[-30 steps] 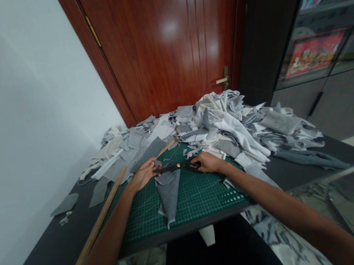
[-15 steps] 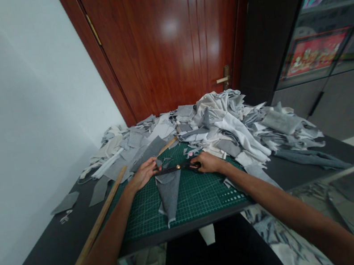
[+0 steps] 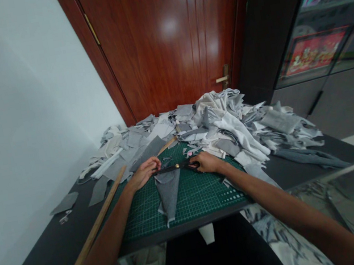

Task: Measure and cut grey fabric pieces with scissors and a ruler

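Observation:
My right hand (image 3: 206, 163) grips the handles of black scissors (image 3: 177, 167). The blades look nearly closed and point left, lying across the top of a tapering grey cloth piece (image 3: 170, 192). At the blade tips, my left hand (image 3: 145, 174) has its fingers curled and its thumb by the cloth's upper left corner, seemingly pinching it; the exact hold is partly hidden. The cloth narrows toward me on a green cutting mat (image 3: 201, 196). Small dark grey scraps (image 3: 167, 160) lie just beyond the blades.
Heaped grey and white cloth pieces (image 3: 220, 107) cover the back of the dark table (image 3: 42, 259). A long wooden strip (image 3: 100, 222) lies along the mat's left side. A brown door (image 3: 161, 40) stands behind, with a cabinet (image 3: 335, 106) at right.
A small grey scrap at my left fingertips no longer shows there, and those fingers have shifted slightly. The scissors and my right hand stay almost in place.

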Available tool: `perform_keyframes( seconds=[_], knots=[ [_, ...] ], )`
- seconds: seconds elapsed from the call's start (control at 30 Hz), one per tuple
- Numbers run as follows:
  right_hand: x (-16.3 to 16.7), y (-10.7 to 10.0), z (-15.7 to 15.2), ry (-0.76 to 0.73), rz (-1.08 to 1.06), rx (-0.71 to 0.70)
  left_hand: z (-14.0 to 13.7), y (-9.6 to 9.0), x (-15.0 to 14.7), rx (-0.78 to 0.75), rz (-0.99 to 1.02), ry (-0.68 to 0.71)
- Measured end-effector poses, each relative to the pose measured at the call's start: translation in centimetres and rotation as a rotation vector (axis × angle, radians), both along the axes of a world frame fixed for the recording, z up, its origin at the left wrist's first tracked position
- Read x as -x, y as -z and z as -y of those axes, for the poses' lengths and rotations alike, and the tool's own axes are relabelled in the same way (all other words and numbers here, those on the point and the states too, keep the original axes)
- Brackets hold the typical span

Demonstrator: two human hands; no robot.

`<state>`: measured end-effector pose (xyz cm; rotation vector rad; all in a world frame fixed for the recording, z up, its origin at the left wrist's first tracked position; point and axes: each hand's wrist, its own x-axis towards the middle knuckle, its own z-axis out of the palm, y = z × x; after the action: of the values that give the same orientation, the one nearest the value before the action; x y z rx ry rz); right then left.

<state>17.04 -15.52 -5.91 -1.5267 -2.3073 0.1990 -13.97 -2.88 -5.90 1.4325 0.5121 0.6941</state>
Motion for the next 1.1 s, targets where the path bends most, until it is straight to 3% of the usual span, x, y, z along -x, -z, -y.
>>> perform_keyframes(
  seconds=[0.27,0.5,1.1],
  knots=[
    [0.05,0.56,-0.38,0.108,0.027,-0.043,-0.17,0.14,0.26,-0.016,-0.022,0.046],
    [0.00,0.65,-0.34,0.121,0.051,-0.055,0.29,-0.36,0.08,-0.190,-0.102,0.091],
    [0.43,0.17,0.17,0.159,0.080,-0.061,-0.31,0.50,0.04,-0.445,-0.306,-0.078]
  ],
)
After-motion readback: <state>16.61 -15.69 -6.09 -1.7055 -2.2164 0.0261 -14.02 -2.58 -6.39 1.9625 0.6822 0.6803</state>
